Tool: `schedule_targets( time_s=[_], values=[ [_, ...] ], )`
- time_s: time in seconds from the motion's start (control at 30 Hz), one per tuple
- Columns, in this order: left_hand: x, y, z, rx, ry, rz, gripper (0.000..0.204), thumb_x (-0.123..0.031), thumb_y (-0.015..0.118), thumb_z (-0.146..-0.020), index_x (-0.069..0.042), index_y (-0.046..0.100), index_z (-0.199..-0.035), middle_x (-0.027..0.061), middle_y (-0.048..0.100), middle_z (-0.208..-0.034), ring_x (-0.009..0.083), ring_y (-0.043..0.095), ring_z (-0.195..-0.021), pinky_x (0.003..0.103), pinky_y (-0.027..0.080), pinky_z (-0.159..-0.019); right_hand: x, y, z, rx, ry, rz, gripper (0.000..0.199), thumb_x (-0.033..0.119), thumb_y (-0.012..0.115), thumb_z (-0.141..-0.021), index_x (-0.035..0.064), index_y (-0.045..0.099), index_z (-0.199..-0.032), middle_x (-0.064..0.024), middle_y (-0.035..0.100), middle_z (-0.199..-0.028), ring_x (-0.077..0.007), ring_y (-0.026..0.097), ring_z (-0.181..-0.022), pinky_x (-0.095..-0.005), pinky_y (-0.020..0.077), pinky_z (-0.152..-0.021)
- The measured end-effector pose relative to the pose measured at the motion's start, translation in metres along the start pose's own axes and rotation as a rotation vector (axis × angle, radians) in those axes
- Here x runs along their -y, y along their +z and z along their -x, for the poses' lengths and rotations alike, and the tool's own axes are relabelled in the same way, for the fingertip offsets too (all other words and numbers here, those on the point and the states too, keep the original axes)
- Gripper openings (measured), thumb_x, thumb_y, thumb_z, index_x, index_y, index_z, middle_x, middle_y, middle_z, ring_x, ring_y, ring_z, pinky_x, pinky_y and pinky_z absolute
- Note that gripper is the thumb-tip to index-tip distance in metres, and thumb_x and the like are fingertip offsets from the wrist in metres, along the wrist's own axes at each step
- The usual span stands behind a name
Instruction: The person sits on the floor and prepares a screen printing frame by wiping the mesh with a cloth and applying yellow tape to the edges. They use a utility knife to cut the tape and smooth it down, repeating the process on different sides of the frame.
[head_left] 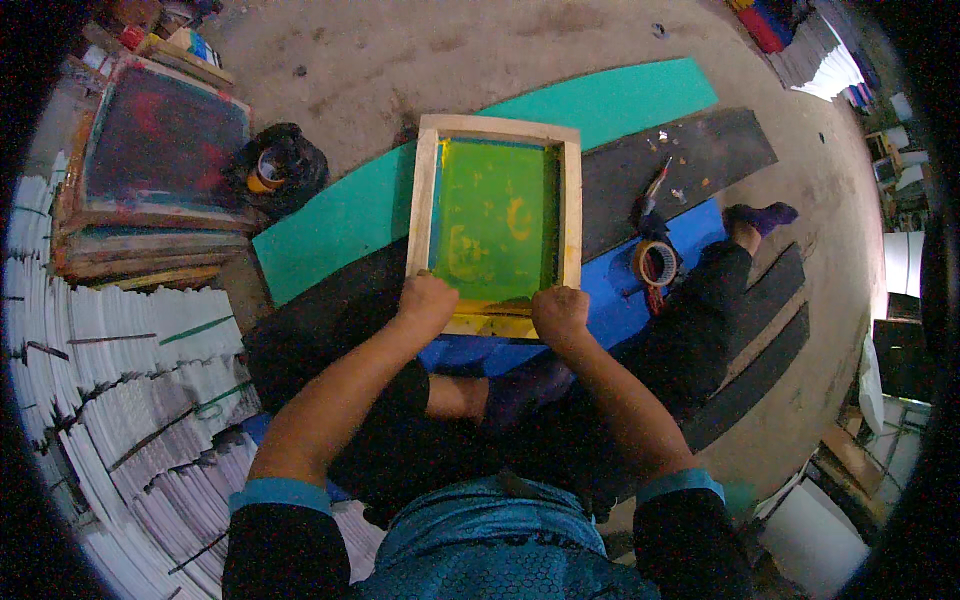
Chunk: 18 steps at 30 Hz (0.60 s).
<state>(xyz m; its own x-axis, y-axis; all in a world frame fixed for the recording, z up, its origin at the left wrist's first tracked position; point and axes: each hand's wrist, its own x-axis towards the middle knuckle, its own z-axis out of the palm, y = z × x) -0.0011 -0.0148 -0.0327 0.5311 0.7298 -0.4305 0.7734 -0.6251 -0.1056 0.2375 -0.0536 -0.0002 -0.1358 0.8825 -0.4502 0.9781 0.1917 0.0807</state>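
Wooden printing frame [497, 225] with green mesh, centre of picture, on dark and teal sheets; left hand [427, 303] and right hand [560, 313] closed over its near edge; tape roll [655, 263] right of it

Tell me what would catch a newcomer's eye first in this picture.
The wooden screen-printing frame with its bright green mesh, at centre on the floor, with the left hand and right hand pressing on its near edge. A teal sheet runs diagonally under it, and a stack of ink-stained frames sits at upper left.
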Motion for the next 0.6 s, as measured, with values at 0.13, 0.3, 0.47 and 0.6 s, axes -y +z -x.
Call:
schedule_targets(
  time_s=[0.13, 0.3, 0.47, 0.6],
  values=[
    [0.000, 0.000, 0.001, -0.014, -0.040, 0.044, 0.018, -0.016, 0.062, -0.083, -0.010, 0.078, -0.089, 0.0113, 0.075, -0.090, 0.0280, 0.072, -0.084, 0.041, 0.057, -0.067, 0.004, 0.015, -0.003, -0.082, 0.038, 0.032, 0.007, 0.018, 0.068, -0.076, 0.0173, 0.074, -0.072, -0.0042, 0.070, -0.073, -0.0228, 0.069, -0.069, -0.0354, 0.0463, -0.052],
    [0.004, -0.003, 0.002, -0.028, -0.097, 0.095, 0.019, -0.015, 0.061, -0.085, -0.010, 0.078, -0.092, 0.0110, 0.074, -0.091, 0.0286, 0.073, -0.087, 0.044, 0.059, -0.069, 0.004, 0.034, -0.006, -0.212, 0.041, 0.019, 0.006, 0.021, 0.069, -0.073, 0.0176, 0.073, -0.072, -0.0046, 0.069, -0.074, -0.0236, 0.068, -0.068, -0.0365, 0.0421, -0.049],
    [0.002, -0.013, 0.000, 0.009, -0.074, 0.096, 0.020, -0.013, 0.060, -0.087, -0.009, 0.078, -0.094, 0.0123, 0.074, -0.095, 0.0291, 0.073, -0.087, 0.043, 0.059, -0.071, -0.020, 0.055, -0.015, -0.247, 0.124, -0.160, 0.013, 0.022, 0.068, -0.075, 0.0127, 0.076, -0.079, -0.0096, 0.070, -0.078, -0.0294, 0.070, -0.073, -0.0433, 0.0510, -0.055],
    [0.009, 0.011, -0.008, -0.006, -0.095, 0.146, 0.018, -0.013, 0.064, -0.084, -0.006, 0.077, -0.094, 0.0153, 0.074, -0.096, 0.0317, 0.073, -0.087, 0.045, 0.059, -0.070, -0.032, 0.011, -0.006, 0.012, 0.104, -0.157, 0.021, 0.026, 0.068, -0.078, 0.0113, 0.077, -0.091, -0.0124, 0.072, -0.086, -0.0344, 0.070, -0.079, -0.0469, 0.0564, -0.069]
  ],
)
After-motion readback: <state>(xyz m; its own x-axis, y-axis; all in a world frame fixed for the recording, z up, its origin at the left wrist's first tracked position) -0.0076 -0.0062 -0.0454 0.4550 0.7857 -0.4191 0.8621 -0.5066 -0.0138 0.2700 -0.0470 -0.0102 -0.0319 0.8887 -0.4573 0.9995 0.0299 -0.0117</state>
